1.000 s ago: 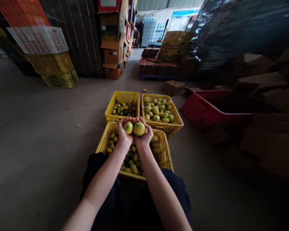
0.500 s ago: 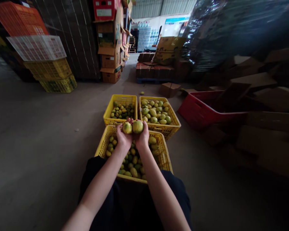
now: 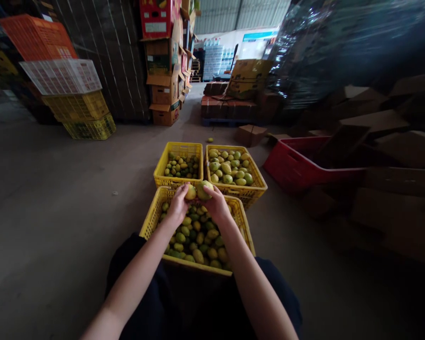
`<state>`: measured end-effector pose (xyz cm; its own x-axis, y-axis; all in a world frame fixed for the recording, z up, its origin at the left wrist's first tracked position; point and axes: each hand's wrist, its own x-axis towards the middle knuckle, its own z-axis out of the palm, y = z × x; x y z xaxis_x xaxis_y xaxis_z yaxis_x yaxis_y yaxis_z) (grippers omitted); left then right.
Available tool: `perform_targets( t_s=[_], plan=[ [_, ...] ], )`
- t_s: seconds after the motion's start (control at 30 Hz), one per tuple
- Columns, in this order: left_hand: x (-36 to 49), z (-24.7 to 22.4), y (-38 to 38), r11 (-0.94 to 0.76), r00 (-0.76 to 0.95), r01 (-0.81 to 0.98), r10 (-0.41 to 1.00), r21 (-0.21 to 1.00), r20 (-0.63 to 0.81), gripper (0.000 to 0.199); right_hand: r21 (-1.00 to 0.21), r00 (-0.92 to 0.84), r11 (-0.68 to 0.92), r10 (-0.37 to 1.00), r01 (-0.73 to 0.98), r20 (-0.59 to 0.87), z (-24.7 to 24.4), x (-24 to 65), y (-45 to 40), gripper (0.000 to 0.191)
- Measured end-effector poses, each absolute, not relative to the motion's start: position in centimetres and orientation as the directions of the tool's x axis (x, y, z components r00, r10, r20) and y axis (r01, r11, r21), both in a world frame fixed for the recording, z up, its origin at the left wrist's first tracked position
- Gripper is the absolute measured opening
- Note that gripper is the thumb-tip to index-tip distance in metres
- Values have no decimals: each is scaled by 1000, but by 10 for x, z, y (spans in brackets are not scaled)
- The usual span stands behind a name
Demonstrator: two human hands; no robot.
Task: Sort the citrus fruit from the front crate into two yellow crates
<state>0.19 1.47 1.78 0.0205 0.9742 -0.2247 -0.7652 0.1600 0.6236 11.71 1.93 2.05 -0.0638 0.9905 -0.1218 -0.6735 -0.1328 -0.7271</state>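
My left hand (image 3: 179, 206) is closed around a small yellow-green fruit (image 3: 191, 191), whose kind I cannot tell. In my right hand (image 3: 216, 204) sits a larger, greener fruit (image 3: 204, 190), thumb on top. Both fruits are held side by side, above the far rim of the near yellow crate (image 3: 149, 225). Many loose green and yellow fruits (image 3: 197, 238) fill that crate's bottom. Beyond it stand two more yellow crates: the left one (image 3: 160, 162) has smaller fruits, the right one (image 3: 258, 183) larger, yellower fruits.
A red crate (image 3: 286, 172) with cardboard lies to the right, beside heaped cartons (image 3: 396, 198). Stacked orange, white and yellow crates (image 3: 62, 78) stand at the left. One fruit (image 3: 210, 140) rests on the floor beyond the crates. A carton stack (image 3: 162, 92) rises farther back.
Both hands have drawn slightly back and turned, from palms up under the fruits to a grip with fingers and thumbs around them. More of the near crate's fruits now shows between my arms.
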Motion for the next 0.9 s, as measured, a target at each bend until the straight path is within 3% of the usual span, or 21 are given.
perform_targets(
  t_s=[0.17, 0.27, 0.37, 0.5, 0.6, 0.77, 0.9],
  plan=[
    [-2, 21, 9, 207, 59, -787, 963, 581, -263, 6, -660, -156, -227, 974, -717, -166, 21, 118, 14, 9],
    [-5, 26, 6, 195, 102, -791, 977, 580, -189, 5, -605, -192, -283, 958, -744, -212, 23, 120, 11, 4],
    [-10, 32, 4, 206, 134, -790, 977, 577, -165, 8, -538, -280, -336, 942, -773, -187, 23, 124, 10, 16],
    [-19, 36, 5, 232, 165, -836, 971, 498, -176, 27, -446, -284, -284, 956, -849, -70, 23, 130, 12, 28],
    [-25, 37, 9, 219, 155, -830, 974, 514, -165, 27, -461, -265, -261, 962, -848, -56, 23, 134, 14, 27],
    [-26, 38, 6, 202, 142, -783, 979, 589, -147, 12, -508, -198, -233, 972, -829, -124, 18, 133, 16, 11],
    [-25, 38, 0, 281, 240, -771, 959, 572, -148, 11, -471, -225, -279, 960, -837, -168, 15, 129, 14, 14]
  ],
)
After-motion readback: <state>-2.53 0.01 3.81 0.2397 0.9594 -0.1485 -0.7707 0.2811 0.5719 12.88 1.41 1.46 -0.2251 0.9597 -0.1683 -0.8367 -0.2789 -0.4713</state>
